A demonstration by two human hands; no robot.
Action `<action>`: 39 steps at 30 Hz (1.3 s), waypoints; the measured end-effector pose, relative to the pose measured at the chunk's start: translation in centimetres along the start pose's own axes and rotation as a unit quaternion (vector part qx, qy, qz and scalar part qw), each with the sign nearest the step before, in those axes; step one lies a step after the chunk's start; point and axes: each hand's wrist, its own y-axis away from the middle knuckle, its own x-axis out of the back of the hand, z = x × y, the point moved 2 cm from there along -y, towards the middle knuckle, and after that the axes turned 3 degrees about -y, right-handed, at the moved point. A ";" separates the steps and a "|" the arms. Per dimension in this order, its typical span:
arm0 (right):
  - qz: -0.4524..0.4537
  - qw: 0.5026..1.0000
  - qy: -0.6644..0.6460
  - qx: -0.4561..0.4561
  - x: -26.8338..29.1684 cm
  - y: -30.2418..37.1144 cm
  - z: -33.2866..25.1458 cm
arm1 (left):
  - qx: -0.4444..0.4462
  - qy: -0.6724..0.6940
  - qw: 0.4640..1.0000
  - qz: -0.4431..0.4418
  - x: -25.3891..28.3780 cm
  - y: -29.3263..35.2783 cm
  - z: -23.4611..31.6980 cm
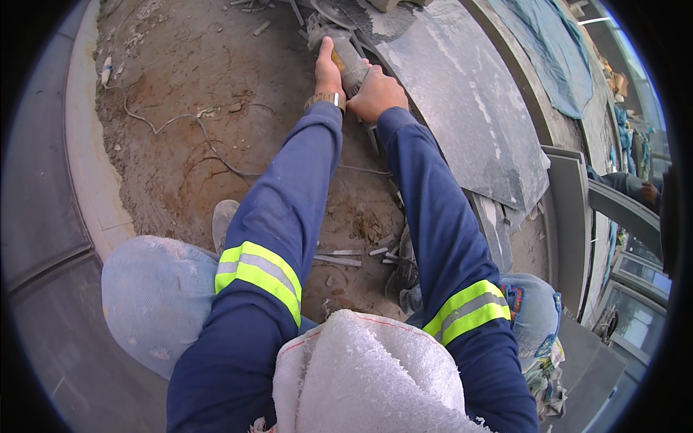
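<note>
Both my arms stretch forward to a dusty grey angle grinder (pixel 349 66) at the top of the view. My left hand (pixel 328 74) is closed on its left side, thumb lying along the body. Around its rear end wraps my right hand (pixel 379 94), with part of the fingers hidden. The grinder's round disc guard (pixel 333 11) is at the near-left edge of a large grey stone slab (pixel 462 94). Whether the disc touches the stone, I cannot tell. A pale cord (pixel 216 153) runs across the dirt on the left and passes beneath my forearms.
Dirt ground (pixel 180 79) with loose stone strips (pixel 338 260) lies between my knees. A pale kerb (pixel 86 144) curves along the left. Right of the slab are a blue cloth (pixel 559 61) and a grey panel (pixel 567 224). Another person's hand (pixel 650 193) shows at the far right.
</note>
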 end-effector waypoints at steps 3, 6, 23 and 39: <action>-0.001 1.000 0.003 -0.003 0.1 -0.2 -0.3 | -0.003 -0.005 1.000 0.003 0.1 -0.4 0.2; -0.008 1.000 0.005 -0.008 0.1 -0.5 -0.5 | 0.001 -0.009 1.000 0.014 0.0 -0.6 0.3; -0.017 1.000 0.009 -0.008 0.4 1.0 0.3 | -0.011 -0.013 1.000 0.021 -0.5 1.6 -0.4; -0.012 1.000 0.011 0.004 0.3 2.9 1.2 | -0.022 -0.010 0.999 0.027 -0.8 3.9 -1.2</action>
